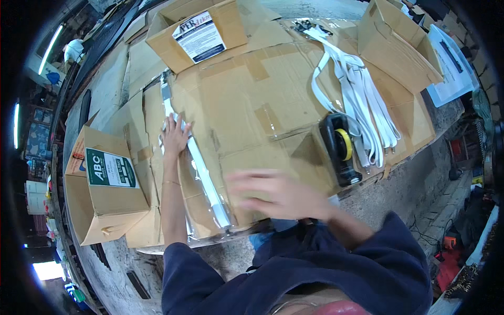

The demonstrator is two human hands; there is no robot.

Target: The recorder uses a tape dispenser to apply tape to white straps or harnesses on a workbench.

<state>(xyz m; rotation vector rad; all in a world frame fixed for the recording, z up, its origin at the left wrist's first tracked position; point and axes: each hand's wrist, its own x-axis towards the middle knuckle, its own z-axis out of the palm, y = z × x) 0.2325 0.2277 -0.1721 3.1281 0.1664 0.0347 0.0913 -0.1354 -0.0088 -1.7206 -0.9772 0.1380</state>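
Note:
My left hand (pixel 175 135) lies with its fingers spread on a long white strap (pixel 206 176). Clear plastic film covers the strap, which runs lengthwise on the cardboard sheet (pixel 241 110); a grey metallic-looking piece sits at its far end. Over the near middle of the sheet my right hand (pixel 283 194) hangs blurred by motion, its fingers stretched out and the thumb apart, with nothing visible in it. To its right a black tape dispenser (pixel 336 149) with a yellow roll stands on the sheet. Beyond that lies a bundle of white straps (pixel 362 89), dark buckles (pixel 312 26) at its far end.
An open cardboard box (pixel 115 194) with a green and white label stands at the left. Another labelled box (pixel 226 26) is at the far side, and a third box (pixel 394 47) at the far right. Beside it lies a pale blue plastic sheet (pixel 454 68).

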